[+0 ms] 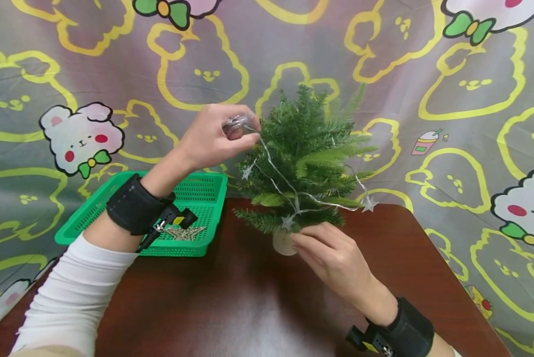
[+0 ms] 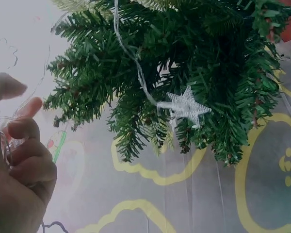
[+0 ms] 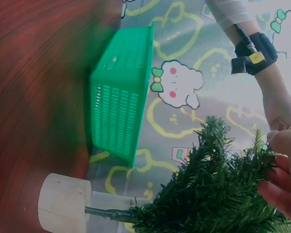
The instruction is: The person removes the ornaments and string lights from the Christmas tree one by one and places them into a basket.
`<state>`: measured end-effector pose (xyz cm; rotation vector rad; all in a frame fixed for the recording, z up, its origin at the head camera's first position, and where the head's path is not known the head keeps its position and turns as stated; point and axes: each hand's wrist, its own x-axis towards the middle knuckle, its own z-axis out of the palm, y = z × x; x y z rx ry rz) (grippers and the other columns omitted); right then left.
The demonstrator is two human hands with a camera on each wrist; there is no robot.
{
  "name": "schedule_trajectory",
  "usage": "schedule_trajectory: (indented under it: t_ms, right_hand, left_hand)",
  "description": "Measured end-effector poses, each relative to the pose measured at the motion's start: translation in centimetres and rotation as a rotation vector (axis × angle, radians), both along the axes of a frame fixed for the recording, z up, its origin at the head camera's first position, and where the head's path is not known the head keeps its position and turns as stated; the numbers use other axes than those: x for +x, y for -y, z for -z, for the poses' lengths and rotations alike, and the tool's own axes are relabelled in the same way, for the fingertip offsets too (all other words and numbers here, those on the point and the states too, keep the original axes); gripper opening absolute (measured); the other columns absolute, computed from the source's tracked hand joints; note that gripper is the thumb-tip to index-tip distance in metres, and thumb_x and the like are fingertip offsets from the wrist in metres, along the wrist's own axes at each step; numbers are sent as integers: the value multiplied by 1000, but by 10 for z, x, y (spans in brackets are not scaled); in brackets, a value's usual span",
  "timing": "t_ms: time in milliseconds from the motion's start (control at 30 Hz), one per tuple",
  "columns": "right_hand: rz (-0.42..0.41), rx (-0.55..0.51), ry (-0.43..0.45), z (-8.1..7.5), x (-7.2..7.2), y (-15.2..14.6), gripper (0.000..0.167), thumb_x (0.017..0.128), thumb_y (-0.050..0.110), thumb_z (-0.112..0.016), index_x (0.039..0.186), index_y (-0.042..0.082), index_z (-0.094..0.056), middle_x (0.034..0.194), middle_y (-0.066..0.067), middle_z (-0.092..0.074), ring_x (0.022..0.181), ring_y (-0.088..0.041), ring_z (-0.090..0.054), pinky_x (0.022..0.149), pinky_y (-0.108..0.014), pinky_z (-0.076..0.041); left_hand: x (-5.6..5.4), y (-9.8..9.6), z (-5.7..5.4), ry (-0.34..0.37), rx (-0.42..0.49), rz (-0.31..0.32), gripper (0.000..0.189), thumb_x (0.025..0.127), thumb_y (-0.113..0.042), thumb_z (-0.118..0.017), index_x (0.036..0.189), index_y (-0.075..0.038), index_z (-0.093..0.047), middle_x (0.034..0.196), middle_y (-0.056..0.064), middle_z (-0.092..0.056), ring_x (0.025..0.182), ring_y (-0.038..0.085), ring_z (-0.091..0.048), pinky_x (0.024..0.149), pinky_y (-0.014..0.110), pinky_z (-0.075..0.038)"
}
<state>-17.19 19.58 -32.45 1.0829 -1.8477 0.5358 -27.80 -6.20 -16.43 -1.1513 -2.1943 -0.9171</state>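
A small artificial Christmas tree (image 1: 311, 134) stands on a pale round base (image 1: 284, 243). My left hand (image 1: 215, 136) grips a coiled bundle of clear string lights (image 1: 240, 123) at the tree's left side. From the bundle, the wire runs across the front branches, with star-shaped lights (image 1: 368, 204) along it. One star (image 2: 189, 108) hangs against the needles in the left wrist view. My right hand (image 1: 331, 255) is low in front, beside the base and near a star (image 1: 288, 221). In the right wrist view its fingers (image 3: 276, 187) meet the branch tips; whether they pinch anything is hidden.
A green plastic basket (image 1: 215, 233) stands left of the tree, with a glittery star ornament (image 1: 184, 233) inside. The brown table (image 1: 249, 307) ends at a patterned curtain (image 1: 146, 69) close behind the tree.
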Motion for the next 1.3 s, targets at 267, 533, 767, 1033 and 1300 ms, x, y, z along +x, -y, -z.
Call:
schedule_trajectory:
  t_ms: [267, 533, 767, 1033, 1300]
  right_hand:
    - [-2, 29, 18, -9, 9, -3, 25, 100, 26, -59, 112, 10, -74, 103, -2, -72, 92, -16, -68, 78, -30, -55]
    - [-161, -63, -91, -24, 22, -12, 20, 95, 19, -66, 99, 2, -76, 91, -10, -74, 80, -20, -69, 72, -27, -54]
    - [-467, -364, -171, -32, 19, -35, 29, 93, 10, -68, 69, -8, -70, 55, -10, -61, 47, -12, -50, 47, -18, -37]
    - [-152, -771, 11, -22, -4, -79, 47, 98, 11, -57, 60, -17, -59, 54, 1, -61, 47, -1, -52, 50, -10, -40]
    - [119, -643, 308, 2, -37, -107, 12, 92, -6, -60, 93, -13, -69, 85, 13, -66, 63, 6, -61, 57, -8, -48]
  left_hand:
    - [4, -4, 4, -197, 70, -19, 33, 85, -22, -79, 60, -9, -61, 49, -1, -46, 44, 12, -36, 48, 21, -26]
    - [7, -2, 9, -134, 71, -8, 33, 94, -18, -67, 62, -10, -64, 51, 0, -47, 44, 11, -35, 49, 21, -25]
    - [8, -1, 11, -202, 65, -12, 25, 94, -15, -67, 71, -6, -70, 73, 5, -63, 62, 10, -50, 61, 23, -38]
    - [11, 0, 12, -199, 31, 32, 17, 96, -9, -63, 81, -6, -72, 64, 2, -62, 51, 6, -45, 56, 20, -37]
    - [12, 2, 15, -111, 23, 41, 14, 101, -12, -56, 108, -4, -65, 55, 0, -49, 44, 9, -38, 52, 24, -33]
